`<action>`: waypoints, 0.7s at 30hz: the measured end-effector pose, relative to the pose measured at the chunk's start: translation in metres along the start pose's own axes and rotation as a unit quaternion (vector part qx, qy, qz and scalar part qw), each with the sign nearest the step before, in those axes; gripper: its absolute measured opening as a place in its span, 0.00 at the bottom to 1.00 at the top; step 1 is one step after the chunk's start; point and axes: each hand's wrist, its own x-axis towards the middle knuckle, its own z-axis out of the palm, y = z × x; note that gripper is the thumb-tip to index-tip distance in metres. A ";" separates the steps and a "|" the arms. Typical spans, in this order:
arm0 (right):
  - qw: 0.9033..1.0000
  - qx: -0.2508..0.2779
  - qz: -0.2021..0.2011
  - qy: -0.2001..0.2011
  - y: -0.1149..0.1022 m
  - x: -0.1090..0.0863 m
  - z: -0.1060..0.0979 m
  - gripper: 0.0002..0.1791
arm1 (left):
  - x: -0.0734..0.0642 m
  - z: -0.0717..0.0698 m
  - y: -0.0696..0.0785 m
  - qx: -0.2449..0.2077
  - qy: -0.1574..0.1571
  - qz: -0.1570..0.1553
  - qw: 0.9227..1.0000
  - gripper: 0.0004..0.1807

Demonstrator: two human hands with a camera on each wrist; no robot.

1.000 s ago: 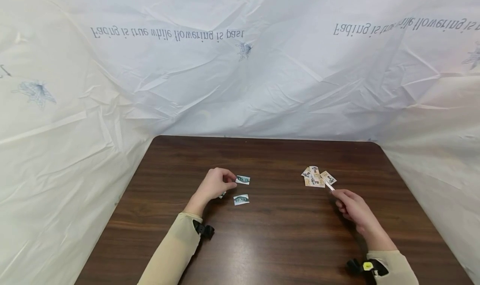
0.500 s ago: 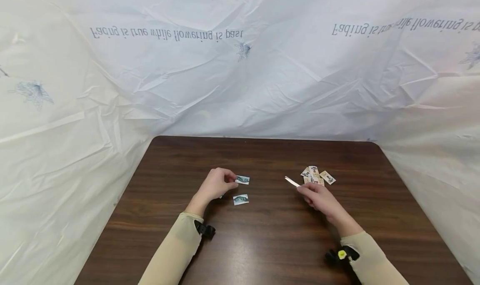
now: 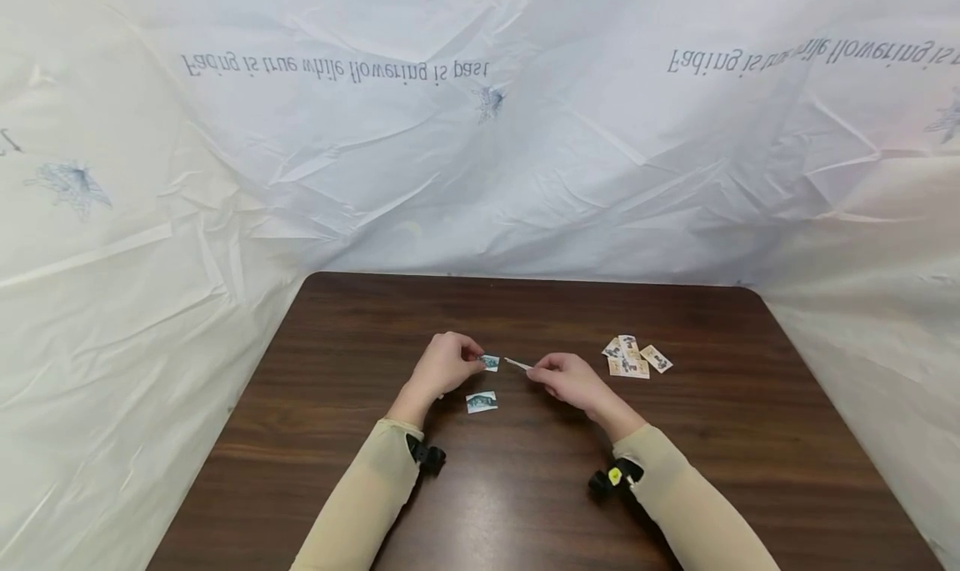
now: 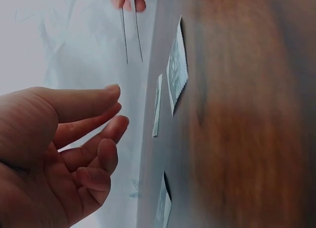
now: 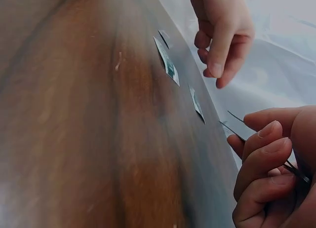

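My right hand (image 3: 570,381) pinches metal tweezers (image 3: 517,363), their two tips pointing left and standing apart with nothing between them, as the right wrist view confirms. Just left of the tips lies a green postage stamp (image 3: 491,363). Over that stamp hovers my left hand (image 3: 447,363), thumb and fingers loosely bent and holding nothing in the left wrist view. Nearer to me rests a second green stamp (image 3: 482,402); the left wrist view shows a toothed edge on one stamp (image 4: 177,67). A third green stamp (image 5: 164,39) is partly visible in the right wrist view.
To the right on the brown wooden table (image 3: 525,471) lies an overlapping cluster of orange-and-white stamps (image 3: 628,364). One more orange stamp (image 3: 657,358) lies beside it. White printed sheeting (image 3: 480,179) hangs behind the table and at its sides.
My right hand has carried the tweezers left, from the orange stamps to beside the far green stamp. My left hand has shifted slightly right.
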 end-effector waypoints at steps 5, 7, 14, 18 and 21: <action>1.000 0.005 0.010 -0.004 -0.006 0.008 0.007 0.15 | 0.006 0.004 0.000 0.019 0.004 -0.019 1.000 0.08; 1.000 0.002 0.011 -0.007 -0.006 0.010 0.008 0.15 | 0.007 0.005 0.000 0.025 0.002 -0.027 0.999 0.07; 1.000 -0.002 0.014 -0.015 -0.009 0.013 0.010 0.14 | 0.007 0.006 -0.003 0.029 -0.008 -0.058 0.998 0.06; 1.000 0.002 0.014 -0.015 -0.007 0.015 0.012 0.13 | 0.006 0.007 -0.006 0.031 -0.015 -0.066 0.997 0.05; 1.000 0.005 0.014 -0.018 -0.006 0.016 0.013 0.12 | 0.005 0.007 -0.007 0.032 -0.017 -0.070 0.997 0.05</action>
